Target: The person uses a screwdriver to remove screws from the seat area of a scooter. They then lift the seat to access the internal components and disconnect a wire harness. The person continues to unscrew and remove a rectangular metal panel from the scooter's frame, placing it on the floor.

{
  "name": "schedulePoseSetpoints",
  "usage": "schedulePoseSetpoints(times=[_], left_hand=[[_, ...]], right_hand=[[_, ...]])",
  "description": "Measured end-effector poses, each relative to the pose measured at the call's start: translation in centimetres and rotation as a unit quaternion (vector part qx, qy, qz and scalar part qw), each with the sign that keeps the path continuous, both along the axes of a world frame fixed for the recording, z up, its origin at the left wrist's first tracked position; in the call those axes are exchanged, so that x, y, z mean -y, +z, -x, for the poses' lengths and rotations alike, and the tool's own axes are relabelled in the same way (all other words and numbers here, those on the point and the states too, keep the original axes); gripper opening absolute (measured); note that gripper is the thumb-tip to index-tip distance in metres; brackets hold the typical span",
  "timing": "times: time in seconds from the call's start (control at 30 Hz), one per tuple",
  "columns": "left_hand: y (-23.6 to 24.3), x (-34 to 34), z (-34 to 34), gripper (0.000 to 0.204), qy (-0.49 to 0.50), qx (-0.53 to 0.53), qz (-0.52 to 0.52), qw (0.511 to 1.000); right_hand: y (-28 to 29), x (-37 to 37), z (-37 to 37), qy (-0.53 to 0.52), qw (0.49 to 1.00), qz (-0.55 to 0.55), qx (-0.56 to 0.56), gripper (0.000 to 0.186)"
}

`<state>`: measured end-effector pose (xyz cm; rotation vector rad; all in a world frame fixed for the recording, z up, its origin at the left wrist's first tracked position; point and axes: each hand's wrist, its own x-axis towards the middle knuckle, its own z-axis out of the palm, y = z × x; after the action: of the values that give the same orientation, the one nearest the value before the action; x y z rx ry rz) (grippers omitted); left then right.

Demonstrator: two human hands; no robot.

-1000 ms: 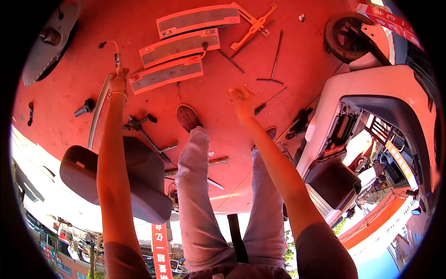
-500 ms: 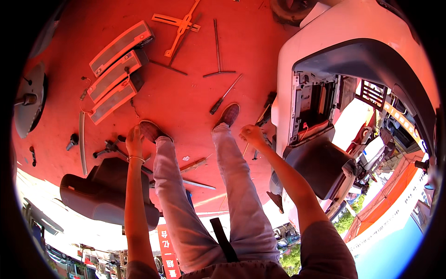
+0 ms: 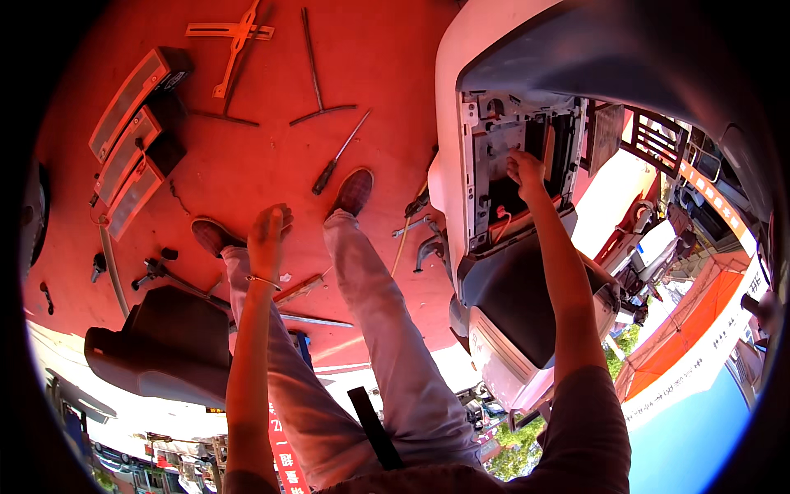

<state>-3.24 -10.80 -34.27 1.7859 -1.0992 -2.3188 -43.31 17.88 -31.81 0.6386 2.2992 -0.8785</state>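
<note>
My right hand (image 3: pixel 525 170) reaches over an open framed compartment (image 3: pixel 473 189) in the side of a white vehicle body (image 3: pixel 448 99). Its fingers are curled together; whether something small is between them I cannot make out. A thin cable with a red end (image 3: pixel 502 212) shows in the compartment, near that wrist. Below it sits a dark padded cover (image 3: pixel 514 296), with my forearm crossing over it. My left hand (image 3: pixel 269 230) hangs in the air between my shoes, wearing a thin bracelet (image 3: pixel 265 281). Its fingers are loosely apart and hold nothing I can see.
On the red floor lie a screwdriver (image 3: pixel 339 156), T-handled wrenches (image 3: pixel 317 82), an orange cross-shaped bracket (image 3: pixel 239 41) and several stacked curved panels (image 3: pixel 136 140). A dark seat-like part (image 3: pixel 156 346) lies at the left. Hand tools (image 3: pixel 421 235) lie beside the vehicle.
My right hand has moved up and right, from beside the vehicle to over its open compartment. My left hand has shifted slightly right, its fingers loosening. The view has turned toward the vehicle.
</note>
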Motion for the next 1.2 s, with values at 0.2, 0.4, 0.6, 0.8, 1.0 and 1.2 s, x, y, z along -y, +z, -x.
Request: schedulePoseSetpoints(times=[0.2,0.4,0.6,0.8,1.0,1.2], left_hand=[[-2.4,-1.9,-2.3,0.031,-0.025,0.033,0.006,0.999],[-4.7,-4.7,-2.3,0.028,-0.04,0.049,0.004,0.998],[-6.2,-6.6,-1.8,0.032,-0.054,0.023,-0.042,0.997],[-3.5,-4.3,-1.1,0.033,-0.107,-0.015,-0.046,0.993],[-0.6,-0.8,-1.5,0.033,-0.193,-0.036,-0.014,0.98],[3.0,2.9,-0.8,0.041,-0.348,-0.05,0.051,0.935]], right_hand=[[-9.0,2.1,3.6,-0.038,0.994,0.068,0.077,0.016],[-12.5,3.8,6.4,-0.046,0.992,0.097,0.061,0.016],[-13.1,6.0,5.8,-0.03,0.993,0.104,0.044,0.017],[-7.7,5.7,2.7,-0.016,0.999,0.042,-0.017,0.018],[-1.6,0.0,-1.8,0.016,0.968,-0.03,-0.248,0.021],[4.7,0.4,-12.8,-0.025,0.918,0.029,-0.394,0.021]])
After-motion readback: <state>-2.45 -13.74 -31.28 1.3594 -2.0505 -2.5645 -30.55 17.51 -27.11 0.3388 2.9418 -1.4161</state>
